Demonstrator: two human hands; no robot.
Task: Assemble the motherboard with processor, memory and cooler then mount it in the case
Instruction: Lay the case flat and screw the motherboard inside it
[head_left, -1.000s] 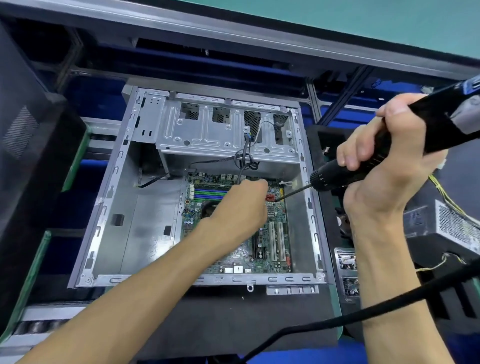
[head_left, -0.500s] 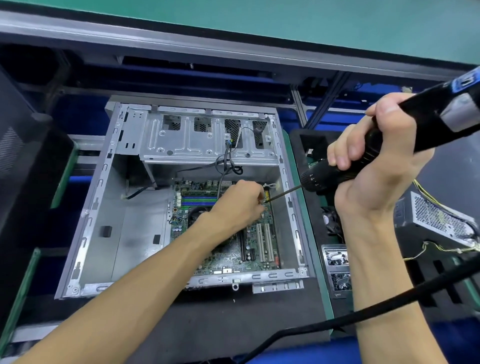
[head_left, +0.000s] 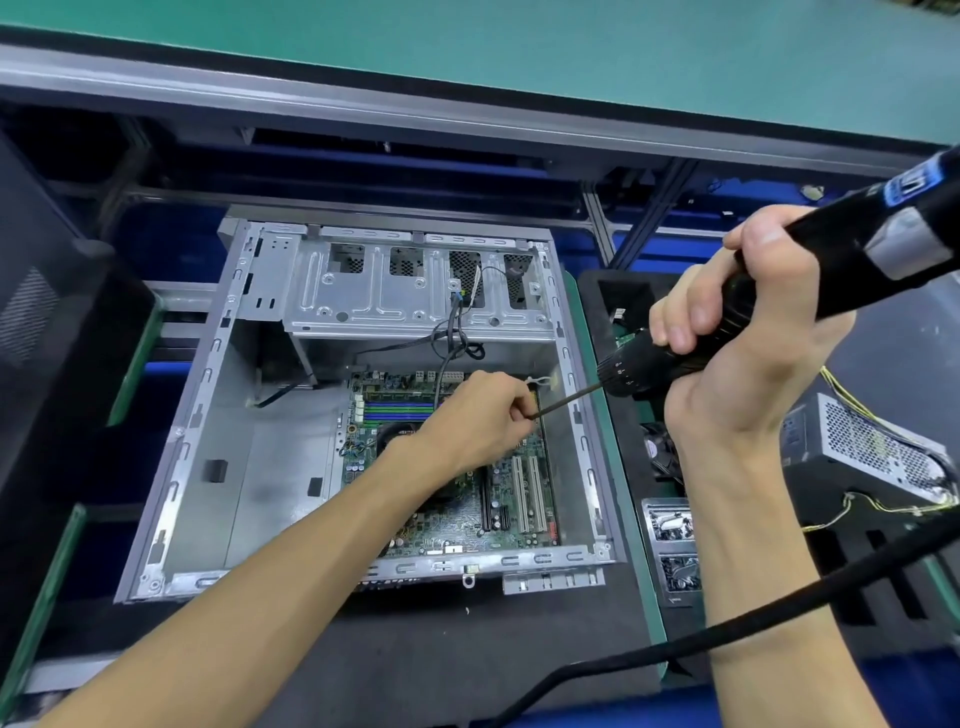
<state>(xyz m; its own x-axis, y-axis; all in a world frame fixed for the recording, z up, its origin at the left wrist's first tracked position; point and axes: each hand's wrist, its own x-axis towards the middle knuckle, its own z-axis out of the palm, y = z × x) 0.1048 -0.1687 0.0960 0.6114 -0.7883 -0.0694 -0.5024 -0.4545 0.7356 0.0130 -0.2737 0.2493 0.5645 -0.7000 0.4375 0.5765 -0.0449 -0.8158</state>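
An open grey metal case (head_left: 197, 447) lies on its side on a black mat. A green motherboard (head_left: 457, 525) with blue and green memory slots sits inside it at the right. My left hand (head_left: 478, 415) is over the board's upper right part, and its fingertips pinch the tip of the screwdriver bit. My right hand (head_left: 748, 343) grips a black electric screwdriver (head_left: 675, 358) above the case's right wall, its thin bit slanting down-left to my left fingers. The board under my left hand is hidden.
A drive cage (head_left: 415, 291) with loose black cables fills the case's far end. Right of the case are small parts trays (head_left: 672, 545) and a power supply (head_left: 872, 452) with yellow wires. The screwdriver's black cord (head_left: 675, 649) crosses the front right. A dark panel (head_left: 47, 338) stands left.
The view has shifted, so the case sits a little differently in frame. The screwdriver bit's tip has come into my left hand's fingertips over the board's upper right part.
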